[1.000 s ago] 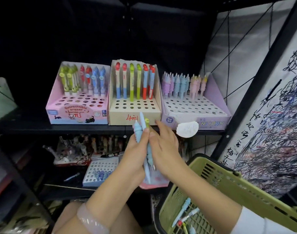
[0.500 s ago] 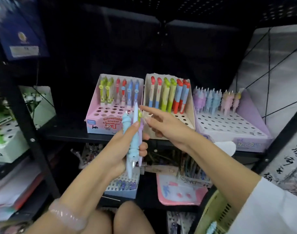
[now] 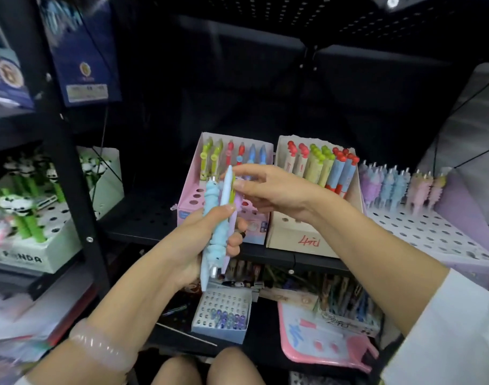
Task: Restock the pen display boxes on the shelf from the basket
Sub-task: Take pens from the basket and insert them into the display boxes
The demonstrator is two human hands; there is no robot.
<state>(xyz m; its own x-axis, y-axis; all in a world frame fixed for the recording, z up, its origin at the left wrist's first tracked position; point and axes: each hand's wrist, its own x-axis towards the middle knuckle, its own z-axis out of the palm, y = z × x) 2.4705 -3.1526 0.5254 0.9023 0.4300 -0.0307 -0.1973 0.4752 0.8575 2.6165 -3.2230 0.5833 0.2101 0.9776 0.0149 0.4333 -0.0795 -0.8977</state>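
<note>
Clutching a bundle of pens, the left hand has its thumb across the front and fingers curled round the back; only their tips show at 3 o'clock of the bundle. The bundle stands nearly upright: a bumpy blue pen, a smooth pale blue one, and a lilac and a green one mostly hidden behind them. How many pens it holds in all cannot be told. The right hand comes in from 3 o'clock and pinches the top of the bundle with thumb and forefinger; which pen it grips is hard to make out. Its forearm ends in a white sleeve, cut off by the frame's edge. A pale bracelet circles the left wrist.

Behind the hands, on the shelf, stand three display boxes: a pink box at 12 o'clock, partly covered by the hands, a beige box just beside it at 2 o'clock, and a lilac box at 3 o'clock with many bare holes. At 9 o'clock, a blurred panda box sits behind a black post. The lower shelf holds a small blue box at 6 o'clock amid dim clutter.
</note>
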